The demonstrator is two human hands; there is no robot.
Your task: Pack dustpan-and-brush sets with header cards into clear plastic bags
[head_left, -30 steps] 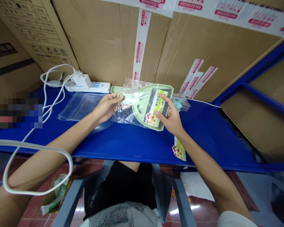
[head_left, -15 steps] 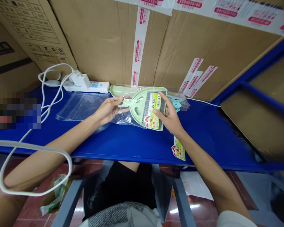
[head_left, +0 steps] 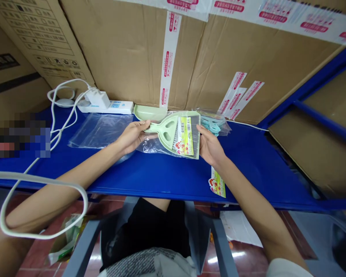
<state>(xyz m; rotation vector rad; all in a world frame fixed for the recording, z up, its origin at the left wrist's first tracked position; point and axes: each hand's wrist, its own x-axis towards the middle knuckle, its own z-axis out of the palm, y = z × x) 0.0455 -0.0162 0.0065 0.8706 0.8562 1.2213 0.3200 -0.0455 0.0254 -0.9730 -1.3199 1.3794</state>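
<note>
A light green dustpan and brush set [head_left: 163, 131] is held level above the blue table, its wide side facing right. A yellow and white label card [head_left: 187, 138] lies over the grey bristles. My left hand [head_left: 136, 134] is closed on the handle at the left. My right hand [head_left: 211, 145] grips the wide edge at the right, with the thumb and fingers at the rim. Clear plastic film [head_left: 152, 145] shows beneath the set. Another loose label card [head_left: 218, 184] lies near the table's front edge, beside my right forearm.
Behind the set rests another green pan-shaped piece [head_left: 150, 112]. Light blue plastic pieces in clear wrap [head_left: 215, 125] lie at the back right. Flat clear bags [head_left: 99, 130] are on the left. A white power strip [head_left: 119, 107] with cables stands against the cardboard [head_left: 127, 54].
My right hand has slid off the label to the set's right edge, its fingers no longer spread over the front. The set has shifted slightly left; my left hand keeps the handle.
</note>
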